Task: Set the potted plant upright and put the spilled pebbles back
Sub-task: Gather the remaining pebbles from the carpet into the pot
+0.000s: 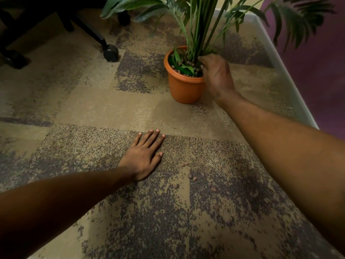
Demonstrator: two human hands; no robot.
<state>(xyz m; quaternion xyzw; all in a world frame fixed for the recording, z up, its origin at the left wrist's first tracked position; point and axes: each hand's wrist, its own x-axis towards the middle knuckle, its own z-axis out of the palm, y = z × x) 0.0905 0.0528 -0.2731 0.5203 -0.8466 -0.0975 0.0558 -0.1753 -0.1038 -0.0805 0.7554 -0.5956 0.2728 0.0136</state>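
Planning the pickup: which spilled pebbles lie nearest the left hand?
The pebble pair beside the thumb of the left hand; the others lie nearer the camera.

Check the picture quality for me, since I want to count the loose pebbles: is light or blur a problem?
Head view: dim, warm light with no glare; the right hand at the pot looks slightly blurred; the pebbles on the carpet are soft and blend into its speckles, so counting is unreliable; the frame edges stretch from the wide-angle lens.
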